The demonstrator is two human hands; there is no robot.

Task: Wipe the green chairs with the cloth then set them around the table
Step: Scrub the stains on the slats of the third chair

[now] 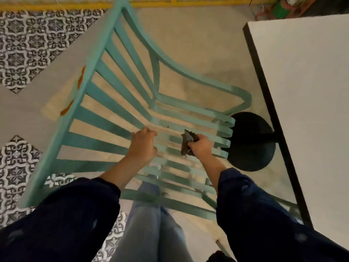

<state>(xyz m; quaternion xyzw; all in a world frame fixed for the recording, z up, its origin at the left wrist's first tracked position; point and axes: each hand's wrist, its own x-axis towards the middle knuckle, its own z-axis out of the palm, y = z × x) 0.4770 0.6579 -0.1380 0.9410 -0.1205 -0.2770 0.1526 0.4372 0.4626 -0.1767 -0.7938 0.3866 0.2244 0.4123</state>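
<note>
Wiping looks underway: left hand [143, 146] grips a green chair [95, 58] slat, right hand [201, 147] clutches the cloth [187, 143] (next, probably, rubbing the remaining slats).

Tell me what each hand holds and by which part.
Left hand grips the green chair by one slat. Right hand clutches the cloth bunched in its fist, one end sticking out.

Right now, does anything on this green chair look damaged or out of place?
Yes. The green chair has two orange-red patches on its long outer rail, at the left of the view, where the green paint looks chipped away. Nothing else stands out.
</note>
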